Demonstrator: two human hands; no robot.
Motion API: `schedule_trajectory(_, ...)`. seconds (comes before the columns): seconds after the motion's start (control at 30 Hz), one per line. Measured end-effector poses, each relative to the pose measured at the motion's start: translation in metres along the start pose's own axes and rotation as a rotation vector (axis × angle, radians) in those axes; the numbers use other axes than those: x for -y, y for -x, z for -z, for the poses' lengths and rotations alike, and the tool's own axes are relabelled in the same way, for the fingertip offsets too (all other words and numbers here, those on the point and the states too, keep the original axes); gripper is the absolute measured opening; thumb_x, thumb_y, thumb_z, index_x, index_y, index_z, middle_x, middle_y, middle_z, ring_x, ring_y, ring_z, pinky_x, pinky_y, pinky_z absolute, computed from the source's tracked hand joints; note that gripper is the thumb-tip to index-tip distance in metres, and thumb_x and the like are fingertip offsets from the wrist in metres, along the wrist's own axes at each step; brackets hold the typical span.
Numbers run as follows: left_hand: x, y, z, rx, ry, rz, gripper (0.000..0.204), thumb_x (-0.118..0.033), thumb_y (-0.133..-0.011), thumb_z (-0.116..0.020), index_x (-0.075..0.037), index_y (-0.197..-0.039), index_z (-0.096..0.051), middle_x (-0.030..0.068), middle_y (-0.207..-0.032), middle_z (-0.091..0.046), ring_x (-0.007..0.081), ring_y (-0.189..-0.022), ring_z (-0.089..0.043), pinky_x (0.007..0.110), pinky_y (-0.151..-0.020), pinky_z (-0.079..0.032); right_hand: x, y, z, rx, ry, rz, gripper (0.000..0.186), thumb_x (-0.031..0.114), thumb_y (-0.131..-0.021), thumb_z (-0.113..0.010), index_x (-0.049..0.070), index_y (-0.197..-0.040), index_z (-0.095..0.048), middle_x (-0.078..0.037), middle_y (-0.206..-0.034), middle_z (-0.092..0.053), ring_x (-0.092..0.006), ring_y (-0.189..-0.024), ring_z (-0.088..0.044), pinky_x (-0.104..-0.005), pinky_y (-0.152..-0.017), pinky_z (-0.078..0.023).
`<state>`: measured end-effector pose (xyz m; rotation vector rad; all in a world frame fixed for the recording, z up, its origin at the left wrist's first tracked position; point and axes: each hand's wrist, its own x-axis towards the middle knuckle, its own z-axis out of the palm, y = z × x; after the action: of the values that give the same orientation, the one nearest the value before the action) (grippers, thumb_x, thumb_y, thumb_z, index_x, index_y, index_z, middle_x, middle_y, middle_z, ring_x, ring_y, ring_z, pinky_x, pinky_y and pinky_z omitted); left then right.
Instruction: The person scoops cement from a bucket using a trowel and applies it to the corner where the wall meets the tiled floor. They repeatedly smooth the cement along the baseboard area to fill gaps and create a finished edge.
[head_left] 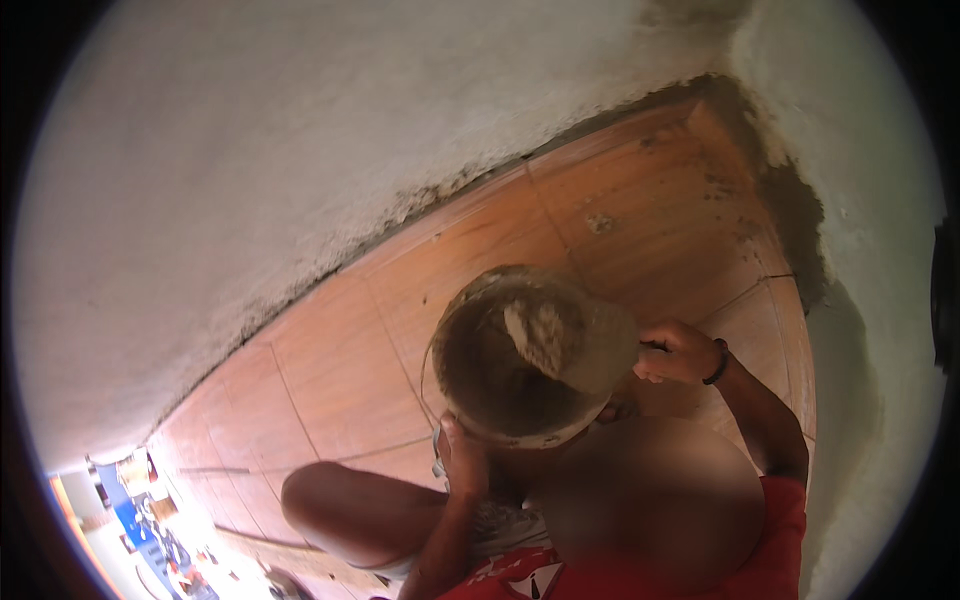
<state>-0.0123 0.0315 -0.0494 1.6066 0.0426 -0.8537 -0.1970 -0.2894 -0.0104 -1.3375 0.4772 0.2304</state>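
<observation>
A round bucket (pixel 460 385), its inside coated with grey mortar, stands tilted in front of me over the tiled floor. My left hand (pixel 465 455) grips its near left rim. With my right hand (pixel 685 352) I hold a trowel (pixel 607 345) by its handle, fingers wrapped round it. The blade lies over the right part of the bucket's mouth, and a lump of wet mortar (pixel 540 338) rests on and beside it. What lies deeper in the bucket is partly hidden by the blade.
Orange-brown floor tiles (pixel 330 345) run along a plastered wall (pixel 260 150) to a corner. Damp mortar (pixel 795 215) marks the foot of the right wall (pixel 880 200). Small mortar spots (pixel 600 222) dot the tiles. My bent knee (pixel 330 505) is at the left. Cluttered things (pixel 160 530) sit far left.
</observation>
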Motion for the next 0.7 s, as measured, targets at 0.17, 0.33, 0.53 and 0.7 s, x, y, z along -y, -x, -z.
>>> schedule_trajectory(0.17, 0.005, 0.000, 0.014, 0.052, 0.074, 0.124, 0.050, -0.046, -0.106, -0.035, 0.000, -0.121, -0.052, 0.0079, -0.106, -0.060, 0.0164, -0.095, -0.058, 0.033, -0.082, -0.048, -0.023, -0.011, 0.010, -0.434, -0.413, 0.187, 0.024, 0.021, -0.095, -0.057, 0.003, -0.110, -0.053, -0.004, -0.076, -0.055, -0.0136, -0.055, -0.054, -0.0306, -0.048, -0.045)
schedule_trajectory(0.33, -0.002, 0.000, 0.000, 0.068, 0.102, 0.066, 0.052, -0.046, -0.105, -0.038, 0.000, -0.127, -0.048, 0.0121, -0.118, -0.058, 0.0198, -0.105, -0.058, 0.034, -0.088, -0.049, -0.033, -0.065, 0.042, -0.774, -0.697, 0.248, 0.023, 0.020, -0.094, -0.056, 0.006, -0.112, -0.051, -0.005, -0.077, -0.055, -0.0139, -0.052, -0.053, -0.0304, -0.046, -0.046)
schedule_trajectory(0.53, -0.006, 0.001, 0.005, 0.057, 0.109, 0.106, 0.053, -0.048, -0.104, -0.042, -0.001, -0.127, -0.047, 0.0133, -0.121, -0.057, 0.0220, -0.104, -0.060, 0.035, -0.085, -0.051, -0.027, -0.139, 0.056, -0.937, -0.868, 0.316, 0.019, 0.021, -0.093, -0.057, 0.011, -0.107, -0.051, -0.004, -0.076, -0.054, -0.0155, -0.052, -0.054, -0.0317, -0.043, -0.045)
schedule_trajectory(0.7, -0.011, 0.003, 0.001, 0.080, 0.091, 0.110, 0.050, -0.047, -0.104, -0.042, -0.003, -0.126, -0.047, 0.0126, -0.118, -0.058, 0.0229, -0.103, -0.061, 0.035, -0.082, -0.052, -0.008, -0.163, 0.057, -0.955, -0.971, 0.353, 0.017, 0.017, -0.091, -0.056, 0.010, -0.106, -0.050, -0.005, -0.075, -0.053, -0.0167, -0.052, -0.053, -0.0331, -0.043, -0.046)
